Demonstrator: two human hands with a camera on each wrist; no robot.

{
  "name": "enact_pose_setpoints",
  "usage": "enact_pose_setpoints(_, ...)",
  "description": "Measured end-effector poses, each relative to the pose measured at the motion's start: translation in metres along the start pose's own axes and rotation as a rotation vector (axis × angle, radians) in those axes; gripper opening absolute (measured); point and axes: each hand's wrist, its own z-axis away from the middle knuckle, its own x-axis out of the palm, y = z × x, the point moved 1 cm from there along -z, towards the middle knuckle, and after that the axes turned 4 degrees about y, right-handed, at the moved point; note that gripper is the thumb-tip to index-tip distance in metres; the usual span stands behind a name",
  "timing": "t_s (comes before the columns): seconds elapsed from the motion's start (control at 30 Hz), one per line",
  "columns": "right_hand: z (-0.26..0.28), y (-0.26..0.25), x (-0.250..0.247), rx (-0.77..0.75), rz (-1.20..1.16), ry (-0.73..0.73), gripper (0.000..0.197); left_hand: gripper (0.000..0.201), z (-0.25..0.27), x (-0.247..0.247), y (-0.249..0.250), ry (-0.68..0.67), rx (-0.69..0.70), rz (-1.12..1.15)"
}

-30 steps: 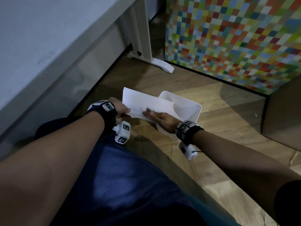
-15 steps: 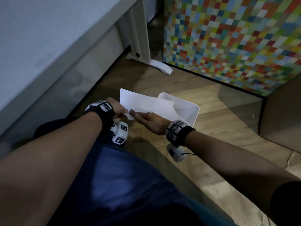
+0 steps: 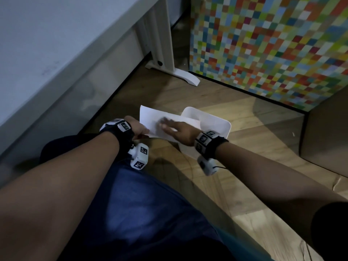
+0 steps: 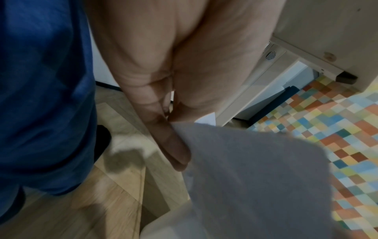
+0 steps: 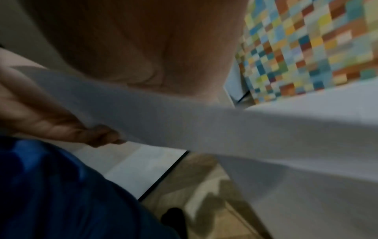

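White rectangular paper sheet (image 3: 150, 117), plain-faced, was held above the wooden floor (image 3: 244, 117), long axis left to right, its right end over a white rounded plastic bin (image 3: 216, 123). Left hand (image 3: 136, 127) pinched the near left corner; right hand (image 3: 178, 131) lay on top, fingers straight and blurred. Wristbands (image 3: 123, 127) bore black-and-white square codes.

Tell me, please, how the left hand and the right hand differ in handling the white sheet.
The left hand pinches the white sheet at its edge with curled fingers; the right hand lies flat on top, fingers straight. The right hand looks blurred at its tips, the left hand sharp. Both touch the same sheet.
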Motion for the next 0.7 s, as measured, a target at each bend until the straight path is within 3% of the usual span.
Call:
enact_pose_setpoints(0.07,-0.013,-0.013,0.016,-0.102,-0.108,-0.094,0.053,0.023,0.002,0.003,0.000,0.007,0.015,-0.033)
enact_pose_setpoints(0.17,-0.018,0.015,0.024,-0.066,-0.125,-0.143,0.051,0.017,0.002,0.000,0.000,0.020,0.014,-0.077)
enact_pose_setpoints(0.3,-0.006,0.070,0.006,0.274,0.032,-0.178,0.062,0.017,-0.001,-0.011,-0.001,0.053,0.014,-0.076)
enact_pose_setpoints(0.37,0.002,0.086,-0.005,0.465,0.181,-0.163,0.077,0.018,-0.006,-0.014,-0.003,0.041,0.012,-0.078)
enact_pose_setpoints(0.4,0.004,0.086,-0.009,0.492,0.238,-0.136,0.082,0.018,-0.005,-0.014,-0.003,0.030,0.005,-0.058)
enact_pose_setpoints(0.5,0.004,0.057,-0.010,0.274,0.259,-0.021,0.075,0.015,-0.006,-0.012,-0.005,0.021,-0.013,-0.037)
enact_pose_setpoints(0.6,0.002,0.022,0.010,-0.017,0.000,-0.055,0.076,0.014,-0.005,-0.007,-0.004,0.017,0.004,-0.032)
enact_pose_setpoints(0.67,0.001,0.023,0.022,-0.046,-0.089,-0.155,0.066,0.014,-0.005,-0.008,-0.003,0.015,0.007,-0.027)
enact_pose_setpoints(0.7,0.002,0.031,0.024,-0.010,-0.101,-0.168,0.070,0.017,-0.007,-0.009,-0.002,0.014,-0.011,-0.016)
